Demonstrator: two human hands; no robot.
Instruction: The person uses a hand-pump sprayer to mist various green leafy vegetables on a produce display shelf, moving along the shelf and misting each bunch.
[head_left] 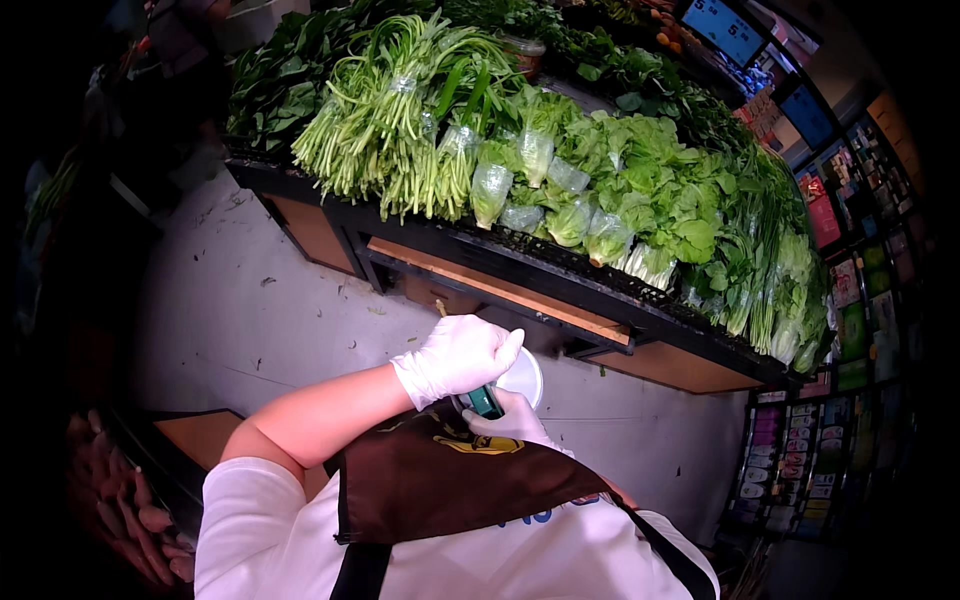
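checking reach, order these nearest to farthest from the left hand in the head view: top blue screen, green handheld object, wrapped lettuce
1. Green handheld object: below the left hand
2. Wrapped lettuce: straight ahead
3. Top blue screen: upper right

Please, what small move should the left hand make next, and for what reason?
Perhaps ease the left hand slightly toward the green object to help steady it. The right hand seems to grip that object near the brown apron, and the left, curled, appears just above it in this view.
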